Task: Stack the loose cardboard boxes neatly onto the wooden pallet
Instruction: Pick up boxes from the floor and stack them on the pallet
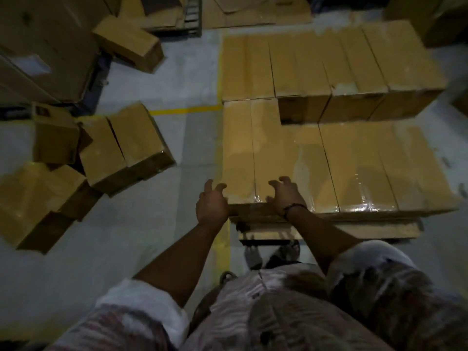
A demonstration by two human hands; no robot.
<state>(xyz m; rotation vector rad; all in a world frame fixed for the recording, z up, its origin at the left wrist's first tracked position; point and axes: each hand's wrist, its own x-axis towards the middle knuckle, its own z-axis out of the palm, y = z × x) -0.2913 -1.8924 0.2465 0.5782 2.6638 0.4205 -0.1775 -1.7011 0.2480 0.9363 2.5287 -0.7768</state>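
- Two hands at the stack's near-left corner: left hand (pixel 211 203) against the corner of the front-left box (pixel 238 148), right hand (pixel 286 198) on the near top edge just right of it
- hands apart, fingers loosely bent and lifted off the cardboard, wrapped round nothing; probably palms nudging the box square, a guess
- front-left box sits on the stack, flush with its neighbours in the front row (pixel 367 168)
- most of the back row (pixel 354 64) stands a layer higher than the front row; its left end too unclear to call
- wooden pallet (pixel 329 230) shows only as a strip under the near edge
- several loose boxes (pixel 126 145) lie tumbled on the floor (pixel 152 249) to the left, one more (pixel 128 43) further back
- progress: well underway, not finished; top layer part filled, floor boxes not yet carried over
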